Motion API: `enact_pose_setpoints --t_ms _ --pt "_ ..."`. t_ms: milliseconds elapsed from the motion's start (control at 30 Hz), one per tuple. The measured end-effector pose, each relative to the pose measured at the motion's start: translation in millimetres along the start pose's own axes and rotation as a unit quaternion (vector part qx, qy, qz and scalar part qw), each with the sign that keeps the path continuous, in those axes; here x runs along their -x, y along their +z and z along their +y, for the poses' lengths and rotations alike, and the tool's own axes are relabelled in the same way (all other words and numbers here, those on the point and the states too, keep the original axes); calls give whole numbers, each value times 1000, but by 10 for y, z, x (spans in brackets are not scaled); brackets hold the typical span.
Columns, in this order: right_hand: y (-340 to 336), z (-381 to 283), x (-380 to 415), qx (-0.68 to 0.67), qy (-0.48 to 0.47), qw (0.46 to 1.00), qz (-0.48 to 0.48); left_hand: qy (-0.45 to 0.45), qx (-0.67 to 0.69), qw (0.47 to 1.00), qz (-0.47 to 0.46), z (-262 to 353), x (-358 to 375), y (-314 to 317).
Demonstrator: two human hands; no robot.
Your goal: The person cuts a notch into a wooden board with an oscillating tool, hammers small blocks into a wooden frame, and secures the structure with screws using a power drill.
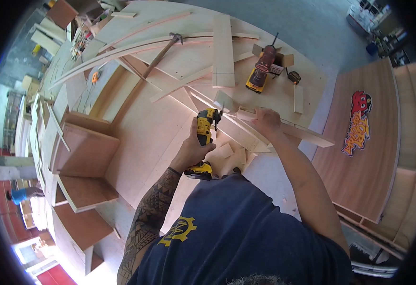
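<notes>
My left hand [189,153] is wrapped round the body of a yellow and black cordless oscillating multi-tool [203,131]. Its head and blade point away from me, close to the end of a small wood block. My right hand [266,122] is closed on a wooden strip [246,114], just right of the tool's head; some of the fingers are hidden. A longer board [308,134] runs out to the right below that hand. Small wood offcuts [225,151] lie beneath, between the tool and the frame pieces.
A claw hammer [163,54] rests on the frame. Beyond my hands are an upright board [223,52], a cordless drill [262,69], an open cardboard box [279,61] and a tape measure [293,77]. Plywood boxes [87,152] stand left; a logo panel [360,142] leans right. Another person [25,194] is far left.
</notes>
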State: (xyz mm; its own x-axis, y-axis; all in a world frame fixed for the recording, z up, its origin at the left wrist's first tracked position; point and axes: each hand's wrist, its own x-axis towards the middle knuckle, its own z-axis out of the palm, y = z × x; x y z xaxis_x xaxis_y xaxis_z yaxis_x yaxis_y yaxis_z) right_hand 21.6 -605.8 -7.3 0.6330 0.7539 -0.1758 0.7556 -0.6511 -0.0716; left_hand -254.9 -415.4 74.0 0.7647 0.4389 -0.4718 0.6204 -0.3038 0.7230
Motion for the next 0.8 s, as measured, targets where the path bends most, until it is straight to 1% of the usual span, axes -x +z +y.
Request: enact_pose_setpoints --t_ms 67,100,167,200,267,300,367,400,500,633,733,800 --pt "-28 -26 42 -25 8 999 24 -8 0 998 62 -121 -7 14" --pt "-39 -41 54 -20 2 1000 21 -12 7 998 64 -134 13 -28" --pt "-63 -70 67 -14 12 1000 24 29 15 999 8 -167 39 -144" --pt "-69 -93 82 -9 6 1000 21 25 22 999 11 -112 65 -178" --pt "-79 -115 96 -10 19 999 39 -13 -3 997 -73 45 87 -195" --pt "-71 -113 93 -6 15 999 39 -13 2 997 -70 57 62 -166" --pt "-42 -103 89 -19 16 999 49 3 -38 994 -99 56 -7 -89" --pt "-60 -108 85 -15 16 999 49 6 -32 994 -101 59 -37 -55" --pt "-84 -130 78 -9 31 999 27 13 -48 993 -108 38 -93 11" --pt "-52 -127 82 -4 31 999 42 23 -44 994 -102 -21 -163 53" --pt "-30 -118 74 -1 33 999 41 36 -68 992 -99 3 -206 21" --pt "-18 -118 79 4 35 999 38 21 -65 989 -129 31 -216 -57"
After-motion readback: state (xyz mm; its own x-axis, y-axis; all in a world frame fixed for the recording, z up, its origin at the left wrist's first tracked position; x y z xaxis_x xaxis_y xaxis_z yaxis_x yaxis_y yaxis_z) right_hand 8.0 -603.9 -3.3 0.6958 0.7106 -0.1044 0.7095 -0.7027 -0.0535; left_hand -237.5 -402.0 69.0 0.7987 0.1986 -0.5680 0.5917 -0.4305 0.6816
